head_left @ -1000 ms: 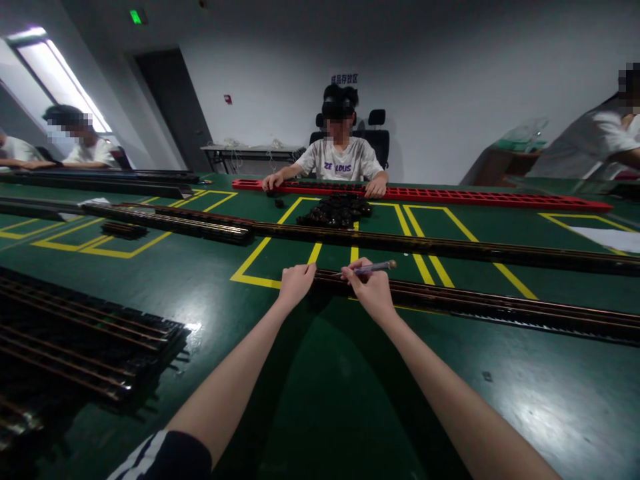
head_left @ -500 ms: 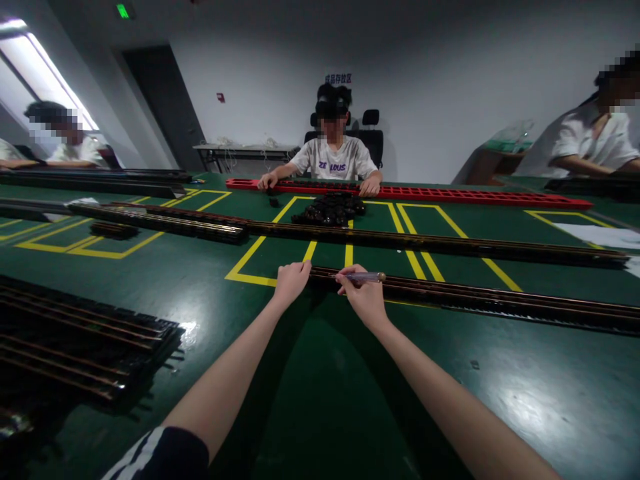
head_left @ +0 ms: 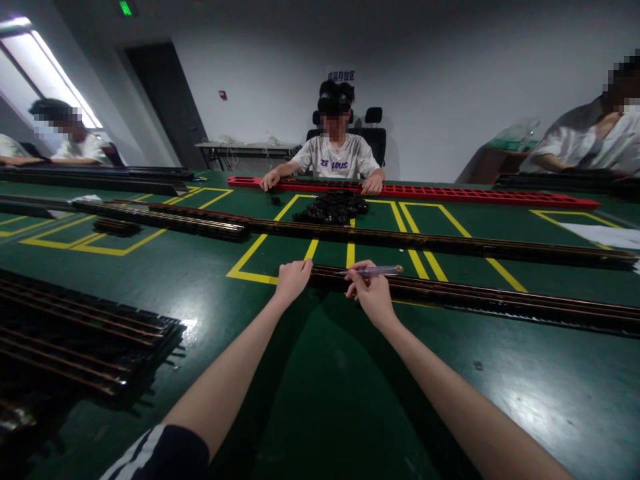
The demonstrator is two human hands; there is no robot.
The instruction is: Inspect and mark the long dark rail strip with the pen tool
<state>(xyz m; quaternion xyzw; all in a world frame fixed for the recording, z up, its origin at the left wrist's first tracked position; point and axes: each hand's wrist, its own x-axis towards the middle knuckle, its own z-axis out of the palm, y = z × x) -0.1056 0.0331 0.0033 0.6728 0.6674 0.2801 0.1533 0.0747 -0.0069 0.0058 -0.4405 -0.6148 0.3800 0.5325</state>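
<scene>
My left hand [head_left: 294, 280] is closed around the left end of a long black strip [head_left: 480, 297] with copper-coloured rails along it. The strip runs off to the right across the green table. My right hand [head_left: 373, 291] grips a slim screwdriver [head_left: 381, 271] with a see-through purplish handle and a gold-coloured end cap. Its thin shaft points left, over the strip and toward my left hand. Whether the tip touches the strip is too small to tell.
Beyond lies another long black strip [head_left: 440, 243], then a pile of black parts [head_left: 333, 208]. A co-worker [head_left: 337, 157] sits opposite at a red slotted rail [head_left: 480, 194]. Stacked black strips [head_left: 75, 333] lie at near left. Yellow tape [head_left: 255, 275] marks the table [head_left: 320, 413].
My right hand has shifted slightly right along the strip with the screwdriver, whose handle lies farther from my left hand. My left hand has stayed at the strip's end.
</scene>
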